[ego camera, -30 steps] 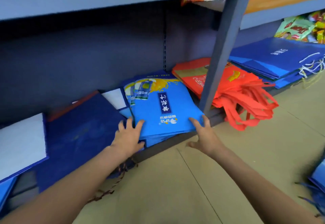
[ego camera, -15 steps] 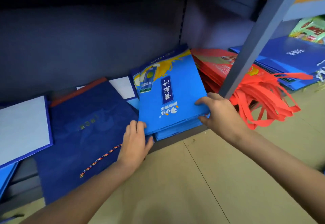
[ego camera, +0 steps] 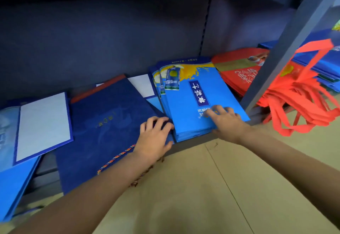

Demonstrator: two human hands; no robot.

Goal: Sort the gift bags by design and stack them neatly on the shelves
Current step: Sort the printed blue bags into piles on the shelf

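Both hands flat: left hand point(ego camera: 156, 138) against blue bag stack point(ego camera: 198, 105) edge, right hand point(ego camera: 227, 121) atop

Bottom shelf point(ego camera: 193, 144), dark grey, low over tan floor point(ego camera: 211, 187). On it, left to right: white-panelled blue bags point(ego camera: 42, 123) overhanging front edge, navy bag point(ego camera: 110, 123), light-blue bag stack point(ego camera: 195, 108), red bags point(ego camera: 237, 73) past upright post point(ego camera: 287, 49), handles spilling onto floor.

Right hand point(ego camera: 225, 121) blurred, hiding bag logo point(ego camera: 203, 113)
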